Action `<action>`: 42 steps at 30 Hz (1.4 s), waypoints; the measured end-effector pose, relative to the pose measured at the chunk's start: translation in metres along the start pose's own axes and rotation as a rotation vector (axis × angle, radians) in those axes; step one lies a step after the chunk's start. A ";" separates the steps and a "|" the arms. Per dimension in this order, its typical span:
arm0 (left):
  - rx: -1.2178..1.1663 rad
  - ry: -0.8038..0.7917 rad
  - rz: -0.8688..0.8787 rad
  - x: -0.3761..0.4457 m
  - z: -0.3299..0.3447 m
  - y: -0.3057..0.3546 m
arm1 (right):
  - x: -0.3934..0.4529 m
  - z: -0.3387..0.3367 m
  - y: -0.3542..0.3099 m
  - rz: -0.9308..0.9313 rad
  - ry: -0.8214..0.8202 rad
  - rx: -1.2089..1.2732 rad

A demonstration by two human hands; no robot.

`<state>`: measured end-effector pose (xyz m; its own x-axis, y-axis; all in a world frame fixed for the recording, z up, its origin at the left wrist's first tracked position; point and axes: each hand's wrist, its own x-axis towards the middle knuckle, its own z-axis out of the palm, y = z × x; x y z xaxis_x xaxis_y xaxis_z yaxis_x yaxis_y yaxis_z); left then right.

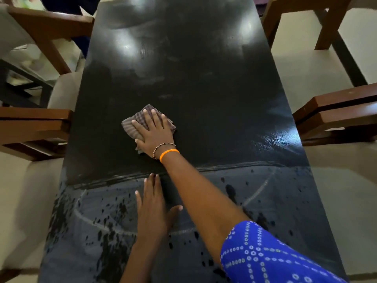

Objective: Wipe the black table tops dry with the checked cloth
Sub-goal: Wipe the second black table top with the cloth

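A long black table top (204,78) runs away from me. My right hand (154,132) lies flat on the brown checked cloth (130,125), pressing it against the table a little left of centre. An orange band and a bead bracelet circle that wrist. My left hand (154,209) rests palm down on the near part of the table, fingers apart, holding nothing. The near part (275,201) looks greyish, with dark water spots and curved wipe streaks. The far part is darker, with faint smears and light glare.
Brown wooden chairs with cream seats stand along both long sides: two on the left (36,123), two on the right (334,111). Their arms reach close to the table edges. A dark frame with glass (24,78) stands at the far left.
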<state>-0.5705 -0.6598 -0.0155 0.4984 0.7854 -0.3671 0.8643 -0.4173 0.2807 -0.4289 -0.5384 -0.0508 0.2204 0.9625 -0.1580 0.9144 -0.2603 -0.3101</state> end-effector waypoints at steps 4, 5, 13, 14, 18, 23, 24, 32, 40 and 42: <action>-0.001 -0.026 0.031 0.003 -0.001 0.000 | -0.012 -0.011 0.049 0.035 0.068 0.003; 0.010 -0.031 0.043 0.003 0.000 0.000 | -0.019 -0.016 0.070 0.105 0.102 0.005; 0.061 -0.016 0.054 0.005 0.001 -0.001 | -0.124 -0.052 0.235 0.752 0.305 0.030; 0.069 -0.012 0.055 0.005 0.001 -0.001 | -0.136 -0.053 0.240 0.785 0.306 0.034; 0.095 -0.015 0.092 0.004 -0.001 -0.004 | -0.183 -0.040 0.226 0.833 0.331 0.015; 0.017 -0.003 0.172 -0.004 -0.004 -0.021 | -0.226 -0.010 0.172 0.913 0.323 -0.030; 0.004 0.005 0.177 -0.006 -0.005 -0.026 | -0.223 -0.006 0.159 0.909 0.312 -0.034; -0.045 0.076 0.098 -0.013 -0.039 -0.109 | -0.131 0.023 -0.001 0.642 0.254 -0.024; -0.291 0.123 -0.138 -0.021 -0.070 -0.224 | -0.048 0.069 -0.188 0.251 0.081 0.013; -0.359 0.130 -0.174 -0.025 -0.072 -0.245 | -0.035 0.080 -0.231 0.143 0.032 0.004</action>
<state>-0.7996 -0.5447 -0.0109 0.3140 0.8911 -0.3275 0.8453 -0.1053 0.5239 -0.6747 -0.5182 -0.0490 0.3593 0.9175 -0.1708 0.8715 -0.3953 -0.2902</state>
